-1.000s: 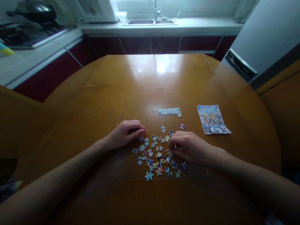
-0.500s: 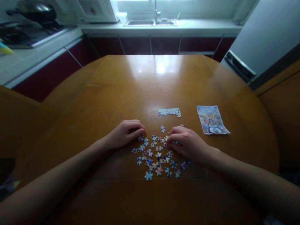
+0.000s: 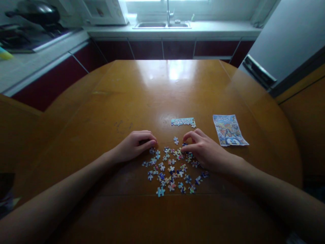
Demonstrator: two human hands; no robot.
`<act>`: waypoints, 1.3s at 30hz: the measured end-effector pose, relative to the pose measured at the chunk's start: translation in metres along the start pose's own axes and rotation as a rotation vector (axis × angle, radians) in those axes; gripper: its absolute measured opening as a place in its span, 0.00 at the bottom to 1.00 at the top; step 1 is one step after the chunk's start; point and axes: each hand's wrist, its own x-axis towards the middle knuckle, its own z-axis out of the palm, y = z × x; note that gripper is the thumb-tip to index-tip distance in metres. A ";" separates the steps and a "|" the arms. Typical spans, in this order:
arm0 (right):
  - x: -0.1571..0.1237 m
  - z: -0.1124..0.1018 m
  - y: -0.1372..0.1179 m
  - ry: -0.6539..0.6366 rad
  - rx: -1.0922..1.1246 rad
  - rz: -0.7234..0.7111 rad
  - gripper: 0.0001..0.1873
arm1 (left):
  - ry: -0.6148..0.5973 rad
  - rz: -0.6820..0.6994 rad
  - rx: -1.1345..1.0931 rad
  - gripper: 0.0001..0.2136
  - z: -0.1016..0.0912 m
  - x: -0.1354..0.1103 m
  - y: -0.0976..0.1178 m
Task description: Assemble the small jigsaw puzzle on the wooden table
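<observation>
Work item: small multicoloured cardboard jigsaw pieces (image 3: 172,169), lying loose in a scatter on the glossy brown round wooden table (image 3: 162,88), near its 6 o'clock edge.

Done: one short joined strip of light-blue puzzle pieces (image 3: 183,121) lies at 12 o'clock of the scatter, apart from it. Nothing else appears joined.

Left: most of the puzzle. The scatter is unsorted, and a single loose piece (image 3: 176,140) lies between scatter and strip.

Reference: a colourful printed picture sheet (image 3: 228,129) lies flat at 2 o'clock of the scatter, well clear of it.

Left hand (image 3: 134,144): palm down at the scatter's 10 o'clock edge, fingers curled, tips on the table. No piece shows in it; what lies under the palm is hidden.

Right hand (image 3: 205,150): over the scatter's 2 o'clock edge, thumb and forefinger drawn close together. Whether they pinch a piece cannot be told.
</observation>
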 end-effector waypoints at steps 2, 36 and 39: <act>-0.001 0.002 -0.001 0.009 -0.038 0.004 0.20 | 0.001 0.003 0.004 0.10 0.000 0.000 0.000; 0.002 -0.016 -0.004 0.375 0.186 -0.061 0.13 | -0.062 -0.037 0.080 0.08 -0.007 -0.001 -0.009; 0.004 -0.026 0.007 0.548 0.278 0.202 0.13 | -0.049 -0.034 0.073 0.09 -0.007 -0.002 -0.006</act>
